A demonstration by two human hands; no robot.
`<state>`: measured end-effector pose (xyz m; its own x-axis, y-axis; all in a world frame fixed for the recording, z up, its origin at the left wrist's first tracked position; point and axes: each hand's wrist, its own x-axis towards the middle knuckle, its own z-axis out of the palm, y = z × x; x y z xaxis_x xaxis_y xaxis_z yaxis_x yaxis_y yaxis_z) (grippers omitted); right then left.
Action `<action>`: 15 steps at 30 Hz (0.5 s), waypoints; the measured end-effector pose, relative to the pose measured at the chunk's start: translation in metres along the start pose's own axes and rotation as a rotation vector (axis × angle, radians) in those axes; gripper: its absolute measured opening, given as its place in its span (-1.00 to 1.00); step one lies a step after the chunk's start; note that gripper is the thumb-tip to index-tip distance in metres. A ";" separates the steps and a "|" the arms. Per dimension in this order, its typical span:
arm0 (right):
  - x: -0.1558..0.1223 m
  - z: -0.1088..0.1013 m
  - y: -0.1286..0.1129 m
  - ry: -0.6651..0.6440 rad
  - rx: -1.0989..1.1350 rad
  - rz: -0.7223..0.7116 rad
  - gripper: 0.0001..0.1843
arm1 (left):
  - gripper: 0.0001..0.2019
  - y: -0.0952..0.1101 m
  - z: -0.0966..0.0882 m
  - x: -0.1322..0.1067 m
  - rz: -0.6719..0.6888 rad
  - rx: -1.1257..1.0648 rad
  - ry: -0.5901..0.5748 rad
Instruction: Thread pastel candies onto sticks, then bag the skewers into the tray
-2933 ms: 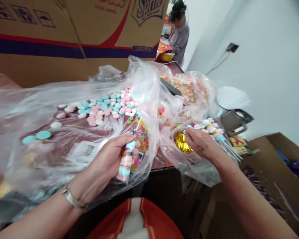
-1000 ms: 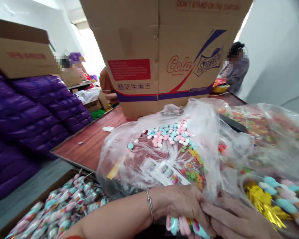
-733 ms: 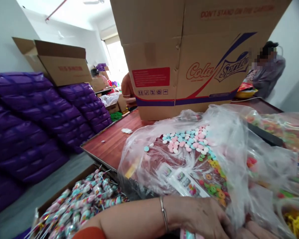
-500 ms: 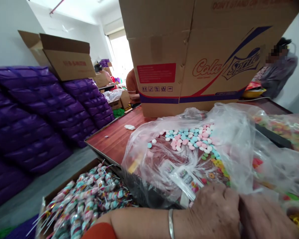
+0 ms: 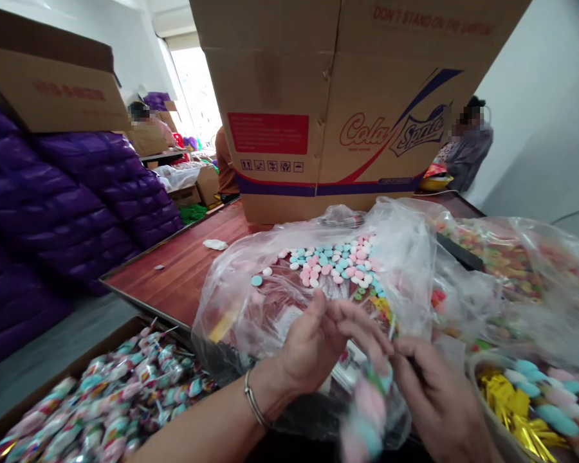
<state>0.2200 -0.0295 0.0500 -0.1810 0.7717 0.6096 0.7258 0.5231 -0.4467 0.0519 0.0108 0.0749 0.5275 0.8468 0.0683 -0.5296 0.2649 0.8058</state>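
My left hand (image 5: 321, 344) pinches the top of a wrapped candy skewer (image 5: 367, 411) of pink and blue pieces, which is blurred by motion. My right hand (image 5: 437, 399) meets it at the same spot, fingers curled on the skewer's wrapper. Both hands work in front of a large clear plastic bag (image 5: 405, 251) lying on the wooden table (image 5: 183, 276), with pastel candies (image 5: 335, 260) and ring candies inside. At the lower right a bowl holds gold twist ties (image 5: 511, 402) and finished skewers (image 5: 547, 386).
A box of wrapped candy skewers (image 5: 101, 405) sits low at the left. A big cardboard carton (image 5: 338, 103) stands at the table's far side. Purple bags (image 5: 67, 193) are stacked left. Other people (image 5: 466, 145) work in the background.
My hands have risen from the frame's bottom edge; the left hand has opened its fingers more and the skewer now hangs below them. The camera has swung slightly right.
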 end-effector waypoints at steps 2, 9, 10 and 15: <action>0.001 -0.001 0.005 0.062 -0.021 0.041 -0.77 | -0.34 0.003 -0.006 -0.001 -0.140 0.167 -0.098; -0.004 0.013 -0.017 -0.065 0.378 0.203 -0.79 | -0.69 -0.014 0.006 -0.008 -0.042 0.049 0.160; -0.006 0.018 -0.023 -0.100 0.503 0.341 -0.75 | -0.70 -0.017 0.009 -0.011 0.000 0.052 0.178; -0.010 0.036 -0.043 -0.303 0.959 0.712 -0.52 | -0.64 -0.031 0.005 -0.035 0.246 0.354 0.343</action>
<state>0.1662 -0.0472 0.0392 -0.1837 0.9792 -0.0860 -0.0317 -0.0934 -0.9951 0.0538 -0.0295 0.0504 0.1386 0.9816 0.1314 -0.3231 -0.0805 0.9429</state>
